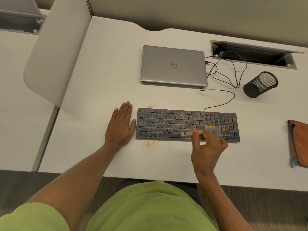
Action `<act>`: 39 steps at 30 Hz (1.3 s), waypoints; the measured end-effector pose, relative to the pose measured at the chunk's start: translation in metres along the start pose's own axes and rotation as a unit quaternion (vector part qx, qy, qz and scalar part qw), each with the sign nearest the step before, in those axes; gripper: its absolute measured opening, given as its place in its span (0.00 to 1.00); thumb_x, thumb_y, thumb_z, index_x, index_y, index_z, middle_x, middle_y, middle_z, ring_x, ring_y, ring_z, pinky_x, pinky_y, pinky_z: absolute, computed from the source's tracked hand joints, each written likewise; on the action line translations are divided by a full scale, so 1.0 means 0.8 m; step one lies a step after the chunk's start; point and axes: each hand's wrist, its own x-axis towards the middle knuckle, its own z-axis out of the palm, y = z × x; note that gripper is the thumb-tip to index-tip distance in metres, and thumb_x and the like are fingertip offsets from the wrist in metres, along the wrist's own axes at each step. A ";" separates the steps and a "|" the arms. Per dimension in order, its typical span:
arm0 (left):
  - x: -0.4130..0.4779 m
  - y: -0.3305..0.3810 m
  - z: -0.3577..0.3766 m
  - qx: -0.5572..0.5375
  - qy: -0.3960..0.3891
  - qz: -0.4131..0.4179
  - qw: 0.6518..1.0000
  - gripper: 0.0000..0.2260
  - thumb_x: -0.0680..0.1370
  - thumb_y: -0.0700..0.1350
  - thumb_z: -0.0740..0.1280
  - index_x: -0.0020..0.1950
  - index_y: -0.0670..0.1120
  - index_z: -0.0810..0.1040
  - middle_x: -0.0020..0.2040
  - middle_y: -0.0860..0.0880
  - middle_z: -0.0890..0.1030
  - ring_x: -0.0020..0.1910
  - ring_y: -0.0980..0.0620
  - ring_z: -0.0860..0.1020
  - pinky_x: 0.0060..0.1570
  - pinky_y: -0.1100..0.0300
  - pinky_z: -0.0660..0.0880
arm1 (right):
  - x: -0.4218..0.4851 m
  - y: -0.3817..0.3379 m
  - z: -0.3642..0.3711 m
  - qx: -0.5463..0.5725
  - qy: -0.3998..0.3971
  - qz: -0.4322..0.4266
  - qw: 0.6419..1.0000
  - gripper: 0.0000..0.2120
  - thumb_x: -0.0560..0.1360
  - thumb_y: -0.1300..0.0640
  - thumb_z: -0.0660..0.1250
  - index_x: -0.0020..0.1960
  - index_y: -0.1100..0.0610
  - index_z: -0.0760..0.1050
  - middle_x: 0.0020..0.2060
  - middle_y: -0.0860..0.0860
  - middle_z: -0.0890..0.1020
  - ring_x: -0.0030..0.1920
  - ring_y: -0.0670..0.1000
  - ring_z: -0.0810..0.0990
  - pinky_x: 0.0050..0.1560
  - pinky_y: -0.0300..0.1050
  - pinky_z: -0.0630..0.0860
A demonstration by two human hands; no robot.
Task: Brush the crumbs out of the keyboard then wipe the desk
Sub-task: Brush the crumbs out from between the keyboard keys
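Keyboard [166, 125], black and full-size, lies flat on the pale desk [108, 72], parallel to its near edge and right of centre

1. Nearest the camera, a green garment [150, 205] covers the person's torso and left shoulder; both forearms are bare and reach forward over the near edge.
2. A small patch of orange crumbs [148, 145] lies on the desk just near of the keyboard's left part.
3. Right hand [208, 150]: fingers curled, pinching the wooden handle of a small brush [191, 133]. The brush head points left and sits over the bottom key rows, by the right end of the space bar. The head is blurred.
4. Left hand [120, 125]: palm down on the desk, fingers straight and together, holding nothing. It is just beside the keyboard's left end; whether the thumb touches it cannot be told.
5. Orange crumbs on the keys [210, 126] are concentrated on the right half and the number pad.
6. A second crumb patch [150, 106] lies just beyond the far left corner.
7. An orange cloth [300, 142] lies at the right frame edge, partly cut off.
8. A cable [230, 95] runs from the keyboard's far edge toward the closed grey laptop [173, 65].
9. A black mesh cup [260, 84] sits right of the laptop, with an open cable tray [253, 54] beyond it
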 end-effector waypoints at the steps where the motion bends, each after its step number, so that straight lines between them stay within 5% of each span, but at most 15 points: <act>1: 0.000 0.000 0.000 0.000 0.000 0.000 1.000 0.30 0.87 0.54 0.50 0.88 0.45 0.52 0.88 0.48 0.53 0.87 0.53 0.50 0.86 0.49 0.49 | 0.001 -0.001 0.000 0.004 0.005 -0.002 1.000 0.02 0.80 0.55 0.72 0.51 0.53 0.83 0.41 0.43 0.81 0.46 0.44 0.73 0.60 0.62 0.67; 7: 0.001 0.000 0.000 0.000 -0.003 -0.001 1.000 0.30 0.87 0.54 0.50 0.88 0.45 0.52 0.88 0.48 0.54 0.87 0.53 0.49 0.86 0.49 0.48 | -0.004 -0.003 -0.001 -0.001 -0.039 -0.016 0.999 0.02 0.80 0.55 0.71 0.52 0.51 0.83 0.43 0.46 0.83 0.48 0.52 0.79 0.63 0.51 0.60; 18: 0.001 0.001 -0.001 0.003 -0.005 0.000 1.000 0.31 0.87 0.54 0.50 0.88 0.44 0.52 0.88 0.48 0.54 0.87 0.52 0.50 0.86 0.49 0.48 | 0.008 -0.012 -0.001 0.022 -0.155 -0.134 0.979 0.10 0.77 0.62 0.73 0.52 0.47 0.84 0.48 0.40 0.84 0.53 0.47 0.76 0.61 0.52 0.58; 24: 0.000 0.001 -0.001 0.004 -0.004 0.000 1.000 0.30 0.87 0.54 0.50 0.88 0.44 0.53 0.88 0.47 0.54 0.87 0.52 0.50 0.86 0.49 0.49 | 0.020 -0.002 -0.024 -0.063 -0.106 -0.107 0.987 0.08 0.78 0.61 0.72 0.52 0.49 0.84 0.48 0.43 0.84 0.56 0.52 0.76 0.59 0.53 0.58; 28: 0.001 0.000 -0.001 0.004 -0.007 -0.002 1.000 0.31 0.87 0.54 0.50 0.88 0.44 0.52 0.88 0.48 0.53 0.87 0.52 0.50 0.86 0.49 0.48 | 0.022 -0.014 -0.024 0.000 -0.105 -0.113 0.988 0.08 0.78 0.61 0.72 0.53 0.49 0.84 0.47 0.39 0.82 0.54 0.48 0.75 0.59 0.48 0.57; 33: 0.000 0.001 -0.002 0.004 -0.011 -0.005 1.000 0.31 0.87 0.55 0.49 0.88 0.45 0.51 0.88 0.48 0.52 0.87 0.53 0.48 0.86 0.50 0.47 | 0.018 -0.015 -0.010 0.028 -0.147 -0.106 0.983 0.12 0.77 0.64 0.74 0.52 0.48 0.84 0.47 0.36 0.81 0.53 0.47 0.77 0.61 0.54 0.59; 39: 0.000 0.002 -0.002 0.004 -0.009 -0.003 1.000 0.31 0.87 0.55 0.50 0.88 0.45 0.52 0.88 0.48 0.53 0.87 0.53 0.49 0.86 0.49 0.48 | 0.024 -0.001 -0.026 -0.053 -0.083 -0.067 0.993 0.09 0.77 0.63 0.73 0.52 0.50 0.83 0.48 0.44 0.84 0.57 0.53 0.77 0.57 0.48 0.55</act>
